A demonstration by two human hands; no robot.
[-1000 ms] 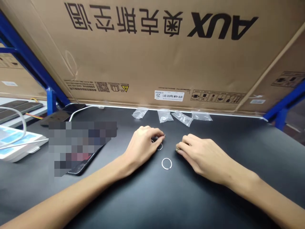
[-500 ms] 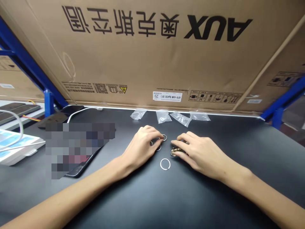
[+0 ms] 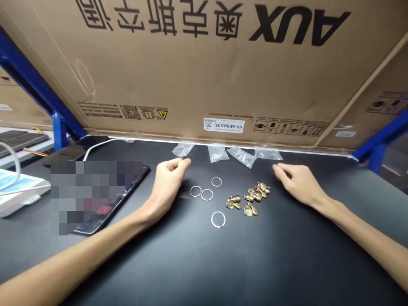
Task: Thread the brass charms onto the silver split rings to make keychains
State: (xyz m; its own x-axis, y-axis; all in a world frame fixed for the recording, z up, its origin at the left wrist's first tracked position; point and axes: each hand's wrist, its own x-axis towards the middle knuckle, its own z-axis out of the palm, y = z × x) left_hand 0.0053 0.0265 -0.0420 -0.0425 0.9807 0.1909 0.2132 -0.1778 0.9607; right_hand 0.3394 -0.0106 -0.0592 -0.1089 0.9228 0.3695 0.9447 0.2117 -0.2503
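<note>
My left hand [image 3: 168, 182] rests loosely closed on the dark table, thumb against curled fingers, with nothing visible in it. Just right of it lie several silver split rings: two side by side, one ring [image 3: 216, 182] farther back, and a thicker ring [image 3: 218, 219] nearer me. Also closed and showing nothing held, my right hand [image 3: 298, 182] sits to the right of small bronze-coloured charms. These charms form a loose cluster [image 3: 257, 192], with a smaller group [image 3: 234, 201] left of it and a charm pair [image 3: 250, 208] in front. Neither hand touches rings or charms.
Several clear plastic bags [image 3: 218, 153] lie along the back edge, before a large cardboard box [image 3: 204, 76]. A dark tablet [image 3: 105, 212], partly blurred out, lies at left near a white cable [image 3: 102, 143] and a white-blue box [image 3: 24, 191]. Blue frame posts [image 3: 60, 131] flank the table.
Both hands have drawn apart, left hand leftward and right hand rightward, and closed. The rings and bronze charms they covered now lie uncovered. The view has tilted down slightly.
</note>
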